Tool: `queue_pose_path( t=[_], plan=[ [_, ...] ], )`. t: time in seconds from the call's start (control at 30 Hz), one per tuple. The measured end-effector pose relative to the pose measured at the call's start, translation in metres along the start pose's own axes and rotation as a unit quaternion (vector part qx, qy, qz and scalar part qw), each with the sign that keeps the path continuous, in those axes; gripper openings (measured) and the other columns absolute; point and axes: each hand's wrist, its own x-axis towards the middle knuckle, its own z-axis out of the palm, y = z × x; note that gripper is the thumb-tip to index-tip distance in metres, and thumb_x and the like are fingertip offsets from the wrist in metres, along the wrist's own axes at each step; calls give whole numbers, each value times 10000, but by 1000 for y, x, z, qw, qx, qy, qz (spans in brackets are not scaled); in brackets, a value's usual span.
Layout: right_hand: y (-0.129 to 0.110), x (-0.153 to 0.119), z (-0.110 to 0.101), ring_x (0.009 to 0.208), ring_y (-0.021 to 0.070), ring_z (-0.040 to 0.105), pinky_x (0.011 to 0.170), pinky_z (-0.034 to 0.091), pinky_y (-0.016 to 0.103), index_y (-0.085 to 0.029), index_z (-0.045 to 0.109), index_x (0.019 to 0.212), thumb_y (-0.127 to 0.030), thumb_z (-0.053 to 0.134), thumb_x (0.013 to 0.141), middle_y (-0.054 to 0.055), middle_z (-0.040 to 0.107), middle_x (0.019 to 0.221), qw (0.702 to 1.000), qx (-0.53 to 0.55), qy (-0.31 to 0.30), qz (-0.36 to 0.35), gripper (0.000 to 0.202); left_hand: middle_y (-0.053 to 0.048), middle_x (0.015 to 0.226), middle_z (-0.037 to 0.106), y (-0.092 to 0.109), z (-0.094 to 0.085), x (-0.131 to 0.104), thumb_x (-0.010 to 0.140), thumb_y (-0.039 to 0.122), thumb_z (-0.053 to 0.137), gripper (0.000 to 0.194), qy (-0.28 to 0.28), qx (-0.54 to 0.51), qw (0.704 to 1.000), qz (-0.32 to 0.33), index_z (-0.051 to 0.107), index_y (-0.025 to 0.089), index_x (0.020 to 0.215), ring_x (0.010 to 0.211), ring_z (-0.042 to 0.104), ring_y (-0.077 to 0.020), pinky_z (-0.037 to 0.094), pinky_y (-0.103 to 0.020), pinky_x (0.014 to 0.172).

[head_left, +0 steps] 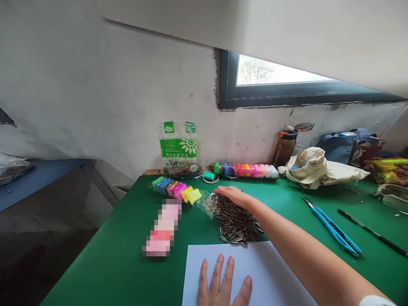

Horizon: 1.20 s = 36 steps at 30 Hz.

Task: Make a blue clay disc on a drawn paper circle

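Observation:
My left hand [221, 284] lies flat with spread fingers on a sheet of white paper [266, 270] at the bottom of the view. My right arm reaches across from the right. At its end, my right hand [233, 195] rests at the far edge of a pile of striped sunflower seeds [239, 221], its fingers stretched to the left and partly hidden behind the hand. No held thing shows in it. Just left of these fingertips is the clear end of a plastic wrapper [208, 204] that runs to a row of coloured clay packets [175, 188].
A green seed bag [179, 151] leans on the wall beside another row of clay packets [245, 170]. On the right of the green table [121, 255] lie a blue cutter [333, 227], a pen [371, 231] and a cloth bag [318, 170]. A bottle [285, 148] stands behind.

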Motion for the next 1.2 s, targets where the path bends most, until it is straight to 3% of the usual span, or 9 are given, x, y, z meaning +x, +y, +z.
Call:
queue_pose_path(
  t=[0.13, 0.23, 0.4, 0.5, 0.73, 0.83, 0.97, 1.07, 1.2],
  plan=[
    [17, -41, -18, 1241, 258, 442, 1079, 256, 401, -197, 615, 1188, -633, 332, 853, 59, 573, 1274, 990, 8, 143, 17, 619, -72, 1322, 535, -12, -17, 2, 892, 336, 490, 478, -43, -2, 997, 58, 367, 399, 1350, 1235, 460, -315, 116, -622, 1065],
    [30, -72, -17, 1289, 264, 377, 1100, 202, 442, -208, 568, 1238, -622, 342, 854, 69, 509, 1341, 978, 7, 206, 42, 608, -120, 1337, 509, -19, -27, 5, 890, 353, 486, 562, -80, -23, 991, 106, 278, 349, 1412, 1217, 470, -346, 168, -627, 1037],
    [20, -79, 20, 1289, 243, 385, 1103, 228, 429, -177, 537, 1269, -592, 352, 865, 98, 474, 1369, 975, 12, 217, 39, 609, -176, 1390, 426, -22, -43, 12, 806, 685, 396, 776, -165, -102, 976, 98, 169, 320, 1452, 1250, 397, -415, 256, -636, 964],
    [9, -68, 36, 1290, 235, 389, 1099, 242, 433, -185, 549, 1257, -561, 364, 869, 92, 484, 1361, 975, 15, 219, 24, 570, -169, 1407, 405, -22, -48, 15, 782, 730, 375, 810, -189, -118, 971, 91, 165, 327, 1452, 1261, 380, -414, 245, -624, 973],
    [-4, -90, 25, 1240, 259, 429, 1085, 253, 432, -199, 609, 1170, -447, 528, 795, 92, 547, 1285, 963, -1, 268, -11, 458, -161, 1452, 327, -22, -48, 16, 793, 708, 393, 791, -220, -142, 962, 78, 137, 350, 1450, 1286, 326, -441, 264, -674, 938],
    [-16, -100, 35, 1011, 249, 585, 958, 407, 414, -226, 661, 1070, -381, 564, 767, 70, 652, 1097, 968, 18, 248, -8, 354, -148, 1474, 287, -21, -51, 18, 796, 698, 404, 786, -242, -157, 955, 65, 128, 357, 1449, 1310, 285, -434, 255, -690, 950],
    [-32, -91, 62, 751, 214, 644, 662, 531, 335, -250, 683, 973, -345, 577, 745, 39, 695, 885, 973, 82, 216, 27, 269, -148, 1476, 282, -20, -57, 21, 785, 713, 401, 790, -270, -168, 946, 57, 133, 369, 1444, 1331, 245, -422, 236, -711, 957],
    [-41, -75, 79, 532, 179, 622, 388, 474, 268, -229, 615, 1076, -336, 588, 726, 40, 677, 800, 963, 143, 213, 82, 368, -154, 1478, 273, -20, -60, 21, 793, 707, 394, 779, -276, -175, 944, 55, 131, 368, 1444, 1337, 227, -422, 226, -727, 951],
    [-51, -54, 92, 399, 149, 578, 292, 416, 234, -197, 387, 1300, -367, 616, 709, 6, 618, 695, 937, 223, 228, 141, 656, -156, 1483, 258, -21, -57, 21, 794, 683, 430, 776, -271, -182, 944, 54, 131, 376, 1442, 1328, 235, -438, 241, -739, 932]
  ],
)
